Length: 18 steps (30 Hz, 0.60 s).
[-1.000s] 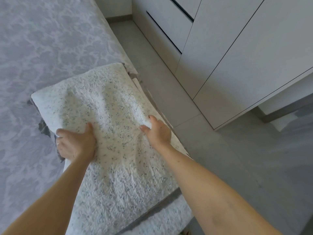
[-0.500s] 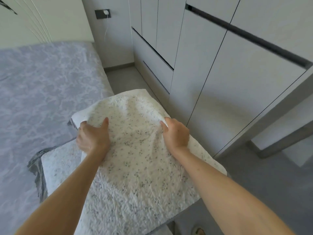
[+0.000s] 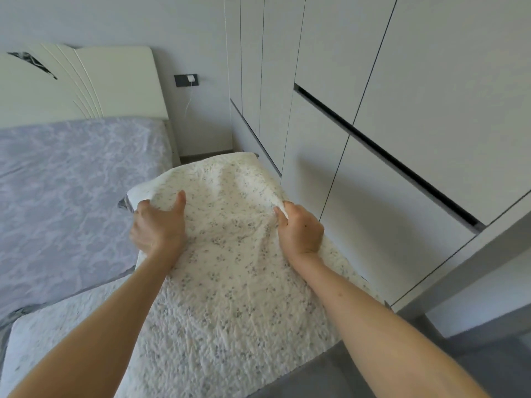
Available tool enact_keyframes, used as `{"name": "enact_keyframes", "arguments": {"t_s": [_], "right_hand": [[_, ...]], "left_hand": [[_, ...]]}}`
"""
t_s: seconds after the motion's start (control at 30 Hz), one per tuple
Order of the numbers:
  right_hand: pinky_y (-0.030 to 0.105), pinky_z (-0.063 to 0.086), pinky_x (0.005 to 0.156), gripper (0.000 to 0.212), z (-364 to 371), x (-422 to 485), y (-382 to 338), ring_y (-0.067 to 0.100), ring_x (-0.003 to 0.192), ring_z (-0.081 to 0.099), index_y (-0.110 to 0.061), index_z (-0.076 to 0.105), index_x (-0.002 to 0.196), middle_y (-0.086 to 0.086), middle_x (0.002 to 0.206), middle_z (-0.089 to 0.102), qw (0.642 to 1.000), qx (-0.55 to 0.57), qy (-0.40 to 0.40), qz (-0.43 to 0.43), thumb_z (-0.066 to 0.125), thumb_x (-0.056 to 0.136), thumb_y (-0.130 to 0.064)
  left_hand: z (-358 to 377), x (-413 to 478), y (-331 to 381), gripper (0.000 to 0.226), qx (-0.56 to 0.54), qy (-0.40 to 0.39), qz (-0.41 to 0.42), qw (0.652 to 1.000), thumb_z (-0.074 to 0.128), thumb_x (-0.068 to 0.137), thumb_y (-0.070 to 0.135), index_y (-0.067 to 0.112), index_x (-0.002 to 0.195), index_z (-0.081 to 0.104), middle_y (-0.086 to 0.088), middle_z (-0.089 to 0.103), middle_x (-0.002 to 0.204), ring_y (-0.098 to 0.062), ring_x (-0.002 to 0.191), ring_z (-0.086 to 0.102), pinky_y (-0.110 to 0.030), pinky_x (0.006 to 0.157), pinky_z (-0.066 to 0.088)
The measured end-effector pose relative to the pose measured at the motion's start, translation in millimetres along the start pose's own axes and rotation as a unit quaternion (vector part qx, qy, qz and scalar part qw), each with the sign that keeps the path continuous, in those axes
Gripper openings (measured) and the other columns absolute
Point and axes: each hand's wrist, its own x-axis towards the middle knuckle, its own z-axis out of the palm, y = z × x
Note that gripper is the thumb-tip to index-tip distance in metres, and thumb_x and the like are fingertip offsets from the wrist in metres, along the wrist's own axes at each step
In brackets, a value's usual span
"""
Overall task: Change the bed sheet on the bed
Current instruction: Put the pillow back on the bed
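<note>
A folded white quilted cover with a small floral print [image 3: 230, 254] is lifted off the near right corner of the bed. My left hand [image 3: 158, 228] grips its left edge, thumb on top. Its right edge is bunched in the grip of my right hand [image 3: 300, 231]. The far end of the cover hangs in the air toward the wardrobe. Underneath, the bed [image 3: 71, 191] shows a pale lilac sheet with a leafy pattern. Another quilted white layer [image 3: 66, 320] lies on the bed at the lower left.
A tall white wardrobe [image 3: 373, 139] with dark handle slots stands close on the right, leaving a narrow floor aisle. The cream headboard [image 3: 86, 84] is at the back, with a wall socket and charger cable [image 3: 186, 80] beside it.
Both hands have raised the floral cover off the bed and carried it up and forward. My view has tilted up, bringing the headboard and wall into sight.
</note>
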Motion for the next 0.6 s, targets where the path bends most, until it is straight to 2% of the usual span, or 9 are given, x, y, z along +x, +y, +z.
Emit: {"name": "enact_keyframes", "arguments": {"t_s": [0.3, 0.43, 0.6], "right_hand": [[0.027, 0.03, 0.051, 0.033, 92, 151, -25, 0.024, 0.057, 0.051, -0.009, 0.058, 0.073, 0.001, 0.064, 0.054, 0.998, 0.008, -0.029, -0.046, 0.053, 0.095, -0.033], [0.028, 0.032, 0.05, 0.039, 146, 220, -45, 0.022, 0.058, 0.051, -0.011, 0.057, 0.074, 0.0, 0.064, 0.055, 0.996, 0.005, -0.059, -0.066, 0.044, 0.097, -0.039], [0.023, 0.021, 0.046, 0.037, 220, 309, -68, 0.021, 0.057, 0.049, -0.01, 0.061, 0.078, 0.0, 0.064, 0.056, 0.995, 0.02, -0.06, -0.077, 0.046, 0.097, -0.037]], "left_hand": [[67, 124, 48, 0.082, -0.031, 0.018, -0.054, 0.998, 0.048, 0.081, 0.07, 0.006, 0.132, 0.046, -0.012, 0.058, 0.123, -0.034, 0.114, 0.054, -0.045, 0.096, 0.04], [98, 197, 69, 0.075, -0.037, 0.026, -0.075, 0.996, 0.047, 0.082, 0.069, 0.009, 0.127, 0.049, -0.01, 0.062, 0.115, -0.032, 0.109, 0.056, -0.042, 0.092, 0.041], [145, 293, 97, 0.076, -0.034, 0.042, -0.083, 0.995, 0.049, 0.082, 0.067, 0.008, 0.129, 0.048, -0.01, 0.061, 0.117, -0.031, 0.111, 0.056, -0.042, 0.092, 0.042]]}}
